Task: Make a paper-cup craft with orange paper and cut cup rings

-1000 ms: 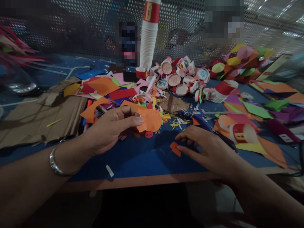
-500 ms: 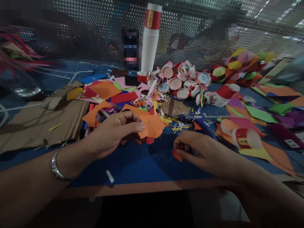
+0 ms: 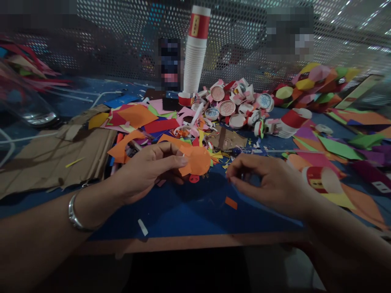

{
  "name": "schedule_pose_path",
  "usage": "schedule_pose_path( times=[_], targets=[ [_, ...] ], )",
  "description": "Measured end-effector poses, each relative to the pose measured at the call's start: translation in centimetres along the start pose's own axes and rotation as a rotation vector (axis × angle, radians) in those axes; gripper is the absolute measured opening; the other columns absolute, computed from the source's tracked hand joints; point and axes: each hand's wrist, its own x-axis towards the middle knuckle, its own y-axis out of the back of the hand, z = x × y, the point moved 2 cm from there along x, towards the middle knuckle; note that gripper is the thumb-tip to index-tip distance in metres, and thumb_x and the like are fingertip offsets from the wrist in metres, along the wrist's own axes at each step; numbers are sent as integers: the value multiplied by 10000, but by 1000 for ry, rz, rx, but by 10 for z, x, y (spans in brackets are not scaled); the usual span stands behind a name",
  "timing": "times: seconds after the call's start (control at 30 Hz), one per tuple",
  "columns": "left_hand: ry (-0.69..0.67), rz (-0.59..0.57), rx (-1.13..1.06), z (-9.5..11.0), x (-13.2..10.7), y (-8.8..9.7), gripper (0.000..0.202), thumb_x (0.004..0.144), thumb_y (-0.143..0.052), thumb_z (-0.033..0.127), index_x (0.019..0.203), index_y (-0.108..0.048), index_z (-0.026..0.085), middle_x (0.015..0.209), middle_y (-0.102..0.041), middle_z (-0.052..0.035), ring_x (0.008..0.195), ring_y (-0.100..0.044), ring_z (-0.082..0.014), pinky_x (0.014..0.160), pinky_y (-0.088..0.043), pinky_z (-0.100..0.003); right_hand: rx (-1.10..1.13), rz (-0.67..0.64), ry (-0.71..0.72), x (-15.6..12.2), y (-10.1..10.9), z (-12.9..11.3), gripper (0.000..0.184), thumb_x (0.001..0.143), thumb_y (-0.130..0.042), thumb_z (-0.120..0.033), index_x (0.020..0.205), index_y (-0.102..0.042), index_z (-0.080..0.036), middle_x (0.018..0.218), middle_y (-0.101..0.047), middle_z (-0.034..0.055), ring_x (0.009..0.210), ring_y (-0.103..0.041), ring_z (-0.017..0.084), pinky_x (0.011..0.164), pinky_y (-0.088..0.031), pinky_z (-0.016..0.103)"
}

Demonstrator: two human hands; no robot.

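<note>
Pinched in my left hand (image 3: 159,165) is an orange paper cutout (image 3: 200,160), with a rounded body and a small red piece (image 3: 194,178) with dark marks at its lower edge. My left thumb presses on its left side. To the right, my right hand (image 3: 259,179) hovers over the blue tabletop, fingers loosely curled and slightly apart, with nothing visible between them. Just below its fingertips a small orange paper strip (image 3: 231,203) lies on the table. A small white paper strip (image 3: 142,227) rests near the table's front edge.
Behind my hands lie coloured paper sheets (image 3: 137,115), a heap of cut paper cups (image 3: 227,108) and a tall cup stack (image 3: 195,53). Cardboard (image 3: 55,158) and a clear glass (image 3: 39,116) are at left. More paper and a cut cup (image 3: 319,179) are at right.
My right hand has let go of the small orange strip and lifted slightly away; the strip now lies on the table. My left hand still holds the orange cutout in about the same place.
</note>
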Motion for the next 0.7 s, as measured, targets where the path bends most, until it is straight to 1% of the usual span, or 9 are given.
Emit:
schedule_pose_path(
  times=[0.1, 0.2, 0.37, 0.43, 0.5, 0.53, 0.7],
  targets=[
    [-4, 34, -25, 0, 0, 0, 339, 731, -877, 387, 824, -617, 192, 706, -701, 25, 572, -731, -128, 434, -266, -181, 76, 117, 30, 8, 3, -3, 56, 891, -652, -186, 878, -695, -220, 755, -706, -18, 639, -635, 121, 608, -489, 242],
    [-5, 40, -32, 1, 1, 0, 352, 715, -884, 390, 810, -614, 185, 688, -687, 29, 559, -712, -118, 443, -284, -177, 159, 182, 40, 19, 3, -7, 57, 888, -665, -178, 844, -682, -210, 750, -686, -18, 628, -617, 109, 594, -481, 231],
    [7, 6, -13, 1, 0, 0, 343, 739, -876, 383, 826, -609, 186, 689, -677, 34, 596, -706, -104, 483, -327, -158, 377, 165, 67, 34, -2, -11, 38, 884, -699, -195, 868, -664, -201, 756, -632, -26, 621, -563, 103, 564, -461, 231],
    [-2, -12, -4, 0, 0, -1, 333, 741, -873, 377, 832, -619, 182, 724, -680, 30, 611, -694, -99, 517, -383, -161, 437, 172, 86, 38, -4, -12, 26, 888, -690, -186, 891, -666, -195, 768, -631, -25, 621, -558, 100, 560, -461, 231],
    [-6, -34, 0, 0, -1, -2, 321, 748, -869, 372, 829, -628, 176, 754, -682, 23, 635, -680, -98, 576, -458, -176, 445, 188, 93, 39, -6, -12, 26, 884, -681, -168, 894, -673, -191, 770, -637, -25, 613, -554, 95, 557, -458, 231],
    [-3, -42, 4, -1, -2, -3, 320, 756, -867, 371, 825, -622, 178, 748, -676, 24, 635, -669, -97, 587, -473, -181, 444, 193, 90, 40, -6, -12, 29, 882, -678, -161, 885, -675, -190, 761, -635, -28, 603, -551, 93, 550, -455, 230],
    [-10, -80, -1, 0, -3, -6, 272, 809, -847, 328, 824, -620, 180, 719, -637, 36, 625, -619, -87, 578, -473, -176, 427, 143, 54, 40, -8, -11, 53, 894, -682, -190, 843, -672, -196, 719, -631, -35, 561, -554, 91, 535, -445, 239]
  ],
)
